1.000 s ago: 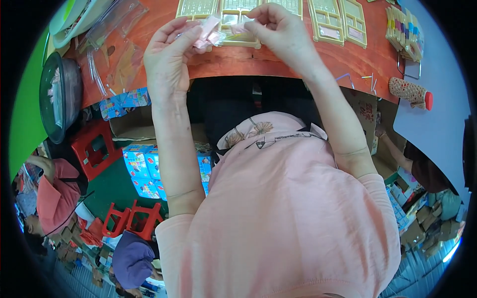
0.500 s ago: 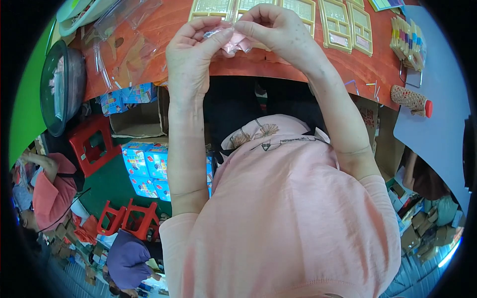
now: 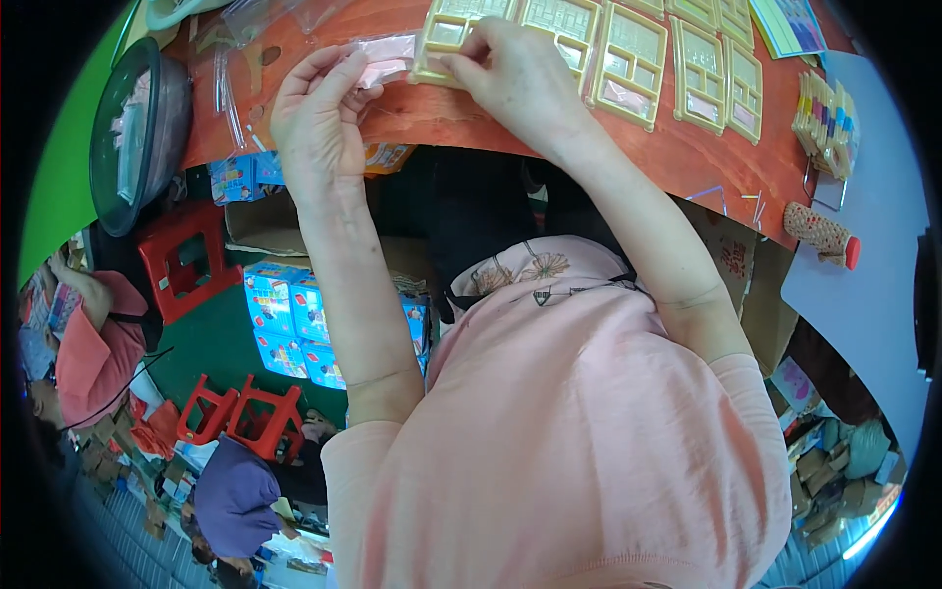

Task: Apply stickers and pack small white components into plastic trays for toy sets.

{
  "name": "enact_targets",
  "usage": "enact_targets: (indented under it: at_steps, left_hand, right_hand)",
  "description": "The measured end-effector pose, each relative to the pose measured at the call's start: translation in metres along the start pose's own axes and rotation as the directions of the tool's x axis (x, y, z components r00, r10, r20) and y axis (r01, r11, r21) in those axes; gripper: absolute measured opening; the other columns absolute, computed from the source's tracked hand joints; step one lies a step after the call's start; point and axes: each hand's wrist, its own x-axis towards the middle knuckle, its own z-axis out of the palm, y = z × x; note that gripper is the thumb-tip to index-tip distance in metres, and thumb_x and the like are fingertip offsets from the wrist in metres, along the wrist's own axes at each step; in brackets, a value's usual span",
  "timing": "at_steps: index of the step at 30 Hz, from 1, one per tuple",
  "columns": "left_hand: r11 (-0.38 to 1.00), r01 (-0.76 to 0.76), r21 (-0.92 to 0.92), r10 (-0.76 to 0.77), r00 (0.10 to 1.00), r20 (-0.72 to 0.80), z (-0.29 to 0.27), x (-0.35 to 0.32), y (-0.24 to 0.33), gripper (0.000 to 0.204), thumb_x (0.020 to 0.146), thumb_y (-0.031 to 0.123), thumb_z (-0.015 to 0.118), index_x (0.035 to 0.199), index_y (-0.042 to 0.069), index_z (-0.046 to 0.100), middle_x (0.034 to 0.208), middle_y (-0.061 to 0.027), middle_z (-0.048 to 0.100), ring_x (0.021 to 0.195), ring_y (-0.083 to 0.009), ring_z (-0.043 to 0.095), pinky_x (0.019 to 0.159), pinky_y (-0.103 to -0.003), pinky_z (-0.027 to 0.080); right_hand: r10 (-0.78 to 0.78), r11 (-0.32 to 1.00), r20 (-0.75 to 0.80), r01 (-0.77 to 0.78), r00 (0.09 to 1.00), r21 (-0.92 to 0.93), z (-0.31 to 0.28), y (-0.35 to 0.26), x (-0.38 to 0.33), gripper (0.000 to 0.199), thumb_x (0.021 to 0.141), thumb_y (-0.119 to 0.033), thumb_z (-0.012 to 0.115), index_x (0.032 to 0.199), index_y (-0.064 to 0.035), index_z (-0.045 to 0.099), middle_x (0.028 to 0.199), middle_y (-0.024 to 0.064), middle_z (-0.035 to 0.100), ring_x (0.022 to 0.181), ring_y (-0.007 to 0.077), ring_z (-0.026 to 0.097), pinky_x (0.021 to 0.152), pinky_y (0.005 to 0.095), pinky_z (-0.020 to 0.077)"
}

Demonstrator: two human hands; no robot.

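Pink foil-like packets (image 3: 389, 49) are pinched between the thumb and fingers of my left hand (image 3: 322, 118), just left of a cream compartment tray (image 3: 424, 65). My right hand (image 3: 525, 88) reaches over that tray, thumb and forefinger drawn together at its lower compartments. What those fingertips hold, if anything, is hidden. To the right stands a row of similar cream trays; one tray (image 3: 601, 94) shows a pink packet (image 3: 625, 97) in its lowest compartment.
A dark basin (image 3: 147, 147) with pink packets stands at the left. Clear plastic pieces (image 3: 235, 74) lie on the red table (image 3: 442, 118). Bundled colourful sticks (image 3: 826, 106) and a patterned cylinder (image 3: 819, 234) are at the right. Blue boxes (image 3: 285, 304) and red stools (image 3: 186, 260) are below.
My hands have moved apart: the left one goes left with pink packets, the right one is now over the left-hand tray. The view has shifted, so the trays appear lower and farther right.
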Motion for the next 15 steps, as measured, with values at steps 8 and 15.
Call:
enact_targets:
  at_steps: [8, 15]
  left_hand:
    - [0.995, 0.094, 0.013, -0.095, 0.978, 0.186, 0.026, 0.0, -0.01, 0.019, 0.083, -0.006, 0.071, 0.1, -0.003, 0.061, 0.092, -0.013, 0.069, 0.072, -0.0174, 0.067, 0.061, -0.027, 0.057]
    - [0.994, 0.109, -0.033, -0.103, 0.985, 0.135, 0.049, 0.01, -0.017, 0.02, 0.085, -0.005, 0.07, 0.102, -0.002, 0.06, 0.094, -0.0118, 0.069, 0.075, -0.0169, 0.067, 0.062, -0.027, 0.057]
  right_hand:
    - [0.071, 0.901, 0.07, -0.094, 0.995, 0.423, -0.023, 0.0, 0.011, 0.03, 0.093, -0.028, 0.068, 0.107, -0.0013, 0.068, 0.084, 0.0035, 0.065, 0.075, 0.0098, 0.06, 0.063, 0.0255, 0.0487]
    - [0.147, 0.911, 0.113, -0.179, 0.983, 0.373, -0.048, 0.027, 0.058, 0.034, 0.09, -0.034, 0.071, 0.099, -0.0019, 0.073, 0.079, -0.0008, 0.063, 0.075, 0.0065, 0.055, 0.068, 0.024, 0.0445]
